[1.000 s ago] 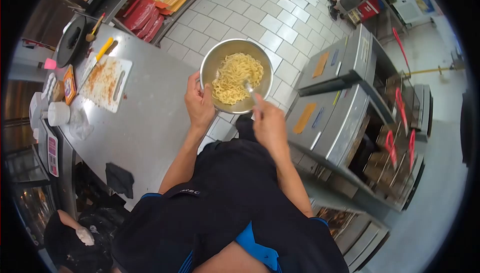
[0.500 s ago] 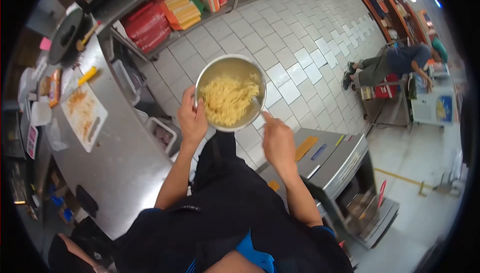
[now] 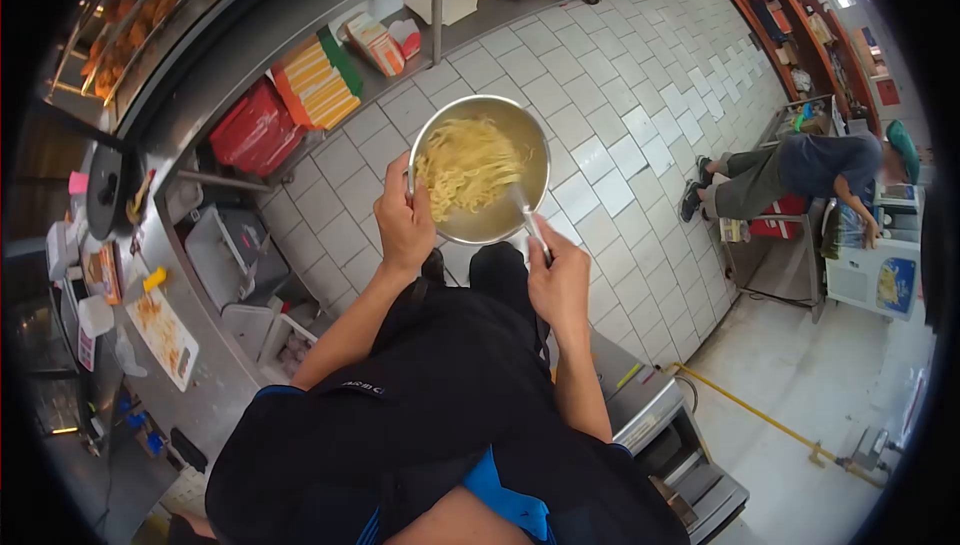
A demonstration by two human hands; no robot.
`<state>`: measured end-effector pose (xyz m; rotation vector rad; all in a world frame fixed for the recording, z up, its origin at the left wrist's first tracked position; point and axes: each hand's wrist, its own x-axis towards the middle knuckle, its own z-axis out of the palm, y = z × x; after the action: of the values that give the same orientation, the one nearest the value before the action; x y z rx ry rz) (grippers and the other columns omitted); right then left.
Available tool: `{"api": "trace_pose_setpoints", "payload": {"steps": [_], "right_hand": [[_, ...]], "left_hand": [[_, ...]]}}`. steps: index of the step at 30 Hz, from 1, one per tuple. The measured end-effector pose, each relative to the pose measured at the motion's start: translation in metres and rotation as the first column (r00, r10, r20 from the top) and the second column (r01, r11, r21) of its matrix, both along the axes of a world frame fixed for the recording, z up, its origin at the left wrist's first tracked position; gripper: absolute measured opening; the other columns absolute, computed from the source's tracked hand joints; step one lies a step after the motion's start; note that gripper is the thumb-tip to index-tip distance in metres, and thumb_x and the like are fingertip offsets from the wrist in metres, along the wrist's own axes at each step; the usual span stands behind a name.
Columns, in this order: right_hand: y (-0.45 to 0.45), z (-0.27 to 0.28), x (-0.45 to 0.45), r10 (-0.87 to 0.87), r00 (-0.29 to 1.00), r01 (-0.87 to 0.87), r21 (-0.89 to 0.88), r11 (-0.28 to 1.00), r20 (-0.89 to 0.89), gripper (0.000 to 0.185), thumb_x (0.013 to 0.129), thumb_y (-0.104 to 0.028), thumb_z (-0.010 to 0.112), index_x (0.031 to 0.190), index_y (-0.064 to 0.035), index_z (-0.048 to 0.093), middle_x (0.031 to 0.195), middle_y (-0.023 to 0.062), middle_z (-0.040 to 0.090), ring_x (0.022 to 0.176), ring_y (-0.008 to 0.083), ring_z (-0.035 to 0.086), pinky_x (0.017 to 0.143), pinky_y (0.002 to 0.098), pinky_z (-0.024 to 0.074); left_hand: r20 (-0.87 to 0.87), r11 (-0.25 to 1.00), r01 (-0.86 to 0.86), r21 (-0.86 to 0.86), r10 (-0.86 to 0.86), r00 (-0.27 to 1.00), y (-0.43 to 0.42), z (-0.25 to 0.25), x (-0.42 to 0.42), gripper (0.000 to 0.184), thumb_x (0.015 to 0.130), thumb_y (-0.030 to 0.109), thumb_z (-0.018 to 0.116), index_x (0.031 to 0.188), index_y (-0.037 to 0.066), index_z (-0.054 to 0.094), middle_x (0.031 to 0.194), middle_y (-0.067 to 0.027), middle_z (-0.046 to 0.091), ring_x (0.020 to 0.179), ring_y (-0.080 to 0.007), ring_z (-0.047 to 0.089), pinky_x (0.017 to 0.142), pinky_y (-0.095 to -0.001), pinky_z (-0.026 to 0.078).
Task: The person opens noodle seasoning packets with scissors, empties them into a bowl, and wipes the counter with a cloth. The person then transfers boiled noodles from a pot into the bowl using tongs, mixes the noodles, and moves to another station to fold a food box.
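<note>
A round metal bowl [image 3: 537, 132] is held up over the tiled floor in front of my body. Yellow noodles [image 3: 468, 167] lie in it, heaped toward its left side. My left hand [image 3: 404, 223] grips the bowl's left rim, thumb on the near side. My right hand [image 3: 558, 280] is closed around the handle of a metal utensil [image 3: 523, 203], whose head reaches into the bowl at the right edge of the noodles. The noodles partly hide that head, so its exact shape cannot be made out.
A steel counter [image 3: 215, 410] at the left bears a stained cutting board [image 3: 163, 337] and a black pan [image 3: 106, 185]. Red packets [image 3: 255, 128] lie on a low shelf. Another person [image 3: 800, 170] bends over a cart at the right. A steel appliance [image 3: 640, 400] stands near my right elbow.
The view has swung toward the shelves and the other person, with the counter shifting left and the appliance dropping lower. Both hands keep their holds, and the noodles have shifted inside the bowl.
</note>
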<state>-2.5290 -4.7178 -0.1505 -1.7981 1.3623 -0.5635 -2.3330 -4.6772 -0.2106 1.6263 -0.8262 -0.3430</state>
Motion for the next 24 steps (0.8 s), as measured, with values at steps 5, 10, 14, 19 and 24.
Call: {"api": "trace_pose_setpoints", "payload": {"steps": [5, 10, 14, 19, 24], "right_hand": [[-0.105, -0.016, 0.009, 0.209, 0.978, -0.205, -0.154, 0.967, 0.004, 0.033, 0.088, 0.0, 0.058, 0.12, 0.0079, 0.062, 0.082, 0.0273, 0.063, 0.072, 0.0412, 0.063, 0.066, 0.0463, 0.0489], [-0.212, -0.014, 0.004, 0.245, 0.964, -0.257, -0.112, 0.96, -0.108, 0.034, 0.088, -0.003, 0.06, 0.121, 0.0024, 0.064, 0.083, 0.0275, 0.065, 0.073, 0.0417, 0.064, 0.069, 0.045, 0.0498], [-0.311, -0.006, 0.038, 0.489, 0.872, -0.489, -0.003, 0.872, 0.012, 0.035, 0.088, -0.008, 0.063, 0.123, -0.0029, 0.065, 0.091, 0.0261, 0.068, 0.079, 0.0395, 0.066, 0.074, 0.0407, 0.0517], [-0.399, -0.018, 0.169, 0.714, 0.676, -0.737, -0.171, 0.653, -0.185, 0.028, 0.089, -0.018, 0.064, 0.113, -0.0028, 0.066, 0.086, 0.0243, 0.068, 0.085, 0.0415, 0.066, 0.077, 0.047, 0.0518], [-0.465, -0.046, 0.306, 0.747, 0.616, -0.785, -0.282, 0.552, -0.252, 0.022, 0.09, -0.019, 0.063, 0.1, -0.0001, 0.065, 0.086, 0.0254, 0.067, 0.086, 0.0432, 0.066, 0.077, 0.0506, 0.0522]], "left_hand": [[0.14, 0.993, -0.015, 0.121, -0.002, 0.99, -0.109, 0.004, -0.009, 0.035, 0.094, -0.001, 0.051, 0.128, -0.001, 0.052, 0.068, -0.0098, 0.056, 0.052, -0.0102, 0.048, 0.05, -0.029, 0.038], [0.027, 0.989, -0.094, 0.115, 0.091, 0.995, -0.188, 0.001, -0.004, 0.034, 0.095, 0.0, 0.051, 0.129, -0.003, 0.051, 0.088, -0.0128, 0.068, 0.062, -0.0078, 0.056, 0.055, -0.0265, 0.044], [-0.077, 0.947, -0.3, -0.112, 0.293, 0.953, -0.239, -0.017, 0.028, 0.033, 0.097, 0.001, 0.049, 0.129, -0.005, 0.05, 0.1, -0.0145, 0.07, 0.072, -0.0084, 0.061, 0.064, -0.0258, 0.048], [-0.064, 0.849, -0.526, 0.041, 0.528, 0.847, -0.271, -0.012, 0.124, 0.034, 0.097, 0.004, 0.05, 0.131, -0.001, 0.051, 0.093, -0.0126, 0.069, 0.074, -0.0126, 0.063, 0.067, -0.0275, 0.05], [-0.285, 0.783, -0.613, 0.106, 0.615, 0.735, -0.343, -0.043, 0.246, 0.035, 0.096, 0.006, 0.053, 0.131, 0.002, 0.053, 0.091, -0.0141, 0.068, 0.077, -0.0223, 0.065, 0.074, -0.0345, 0.051]]}}
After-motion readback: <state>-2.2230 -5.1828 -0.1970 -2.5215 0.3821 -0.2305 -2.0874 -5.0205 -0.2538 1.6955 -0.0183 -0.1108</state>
